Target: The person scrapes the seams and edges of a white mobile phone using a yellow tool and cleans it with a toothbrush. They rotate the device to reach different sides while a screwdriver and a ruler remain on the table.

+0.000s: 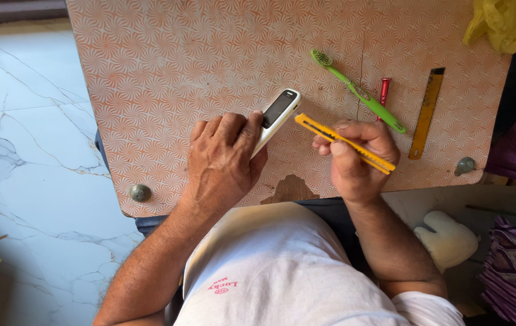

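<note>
My left hand [222, 158] grips a small white mobile phone with a dark screen [278, 110], holding it tilted just above the patterned orange table [167, 66]. My right hand [357, 158] holds a yellow utility knife [342, 142], its tip pointing at the phone's right edge and almost touching it. Both hands hover over the table's near edge, close to my body.
A green toothbrush [357, 92], a red screwdriver [383, 90] and a yellow ruler-like strip [427, 111] lie on the table's right side. A yellow plastic bag [509, 23] sits at the far right corner. Marble floor [22, 139] lies to the left, striped fabric [515, 265] to the lower right.
</note>
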